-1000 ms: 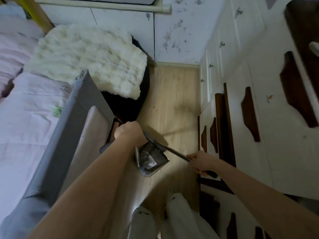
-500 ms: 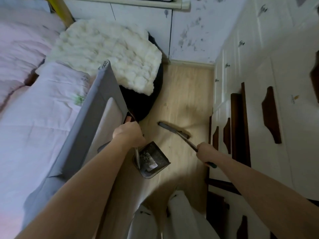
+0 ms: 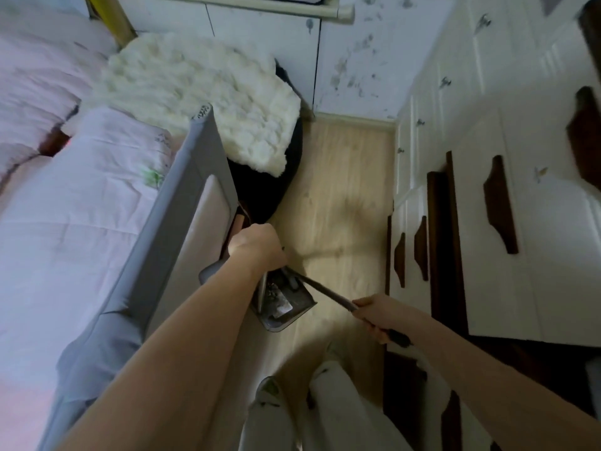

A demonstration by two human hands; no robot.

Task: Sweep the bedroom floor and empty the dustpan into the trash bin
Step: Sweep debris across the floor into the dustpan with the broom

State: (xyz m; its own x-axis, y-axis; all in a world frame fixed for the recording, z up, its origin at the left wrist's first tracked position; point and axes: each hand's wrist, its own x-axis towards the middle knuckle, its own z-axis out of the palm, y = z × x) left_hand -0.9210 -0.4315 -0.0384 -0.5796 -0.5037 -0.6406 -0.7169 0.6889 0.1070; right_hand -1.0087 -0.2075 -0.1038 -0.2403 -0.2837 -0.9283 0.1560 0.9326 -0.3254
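Pink bedding [image 3: 65, 196] fills the left of the frame, with a grey padded bed rail [image 3: 182, 203] running diagonally along its edge. Above it, upper centre, a white fluffy throw [image 3: 201, 96] lies over a round black seat [image 3: 276, 187].

Below the rail's end, at centre, the left hand [image 3: 257, 245] is curled round the upright handle of a dustpan [image 3: 286, 304]. The pan sits low on the pale wood floor [image 3: 344, 177], mouth facing right, with grey dust and a pale scrap inside. It looks like light, stiff plastic or metal, easy to lift by the handle, though tipping it would probably spill the load, so it should be carried level.

A thin dark broom [image 3: 325, 291] slants from the pan's mouth down to the right, where the right hand [image 3: 377, 314] is wrapped round its handle. The head is at or inside the pan; bristles cannot be made out. The broom seems light and rigid, best held partway along the handle as it is.

Pale trouser legs [image 3: 325, 415] show at bottom centre. White drawers [image 3: 481, 222] with dark cut-out pulls take up the right; one lower drawer stands open toward the floor.

Free floor is a narrow strip between bed and drawers, ending at a scuffed white wall [image 3: 357, 53]. Broom strokes have little sideways room. No trash bin is in view.
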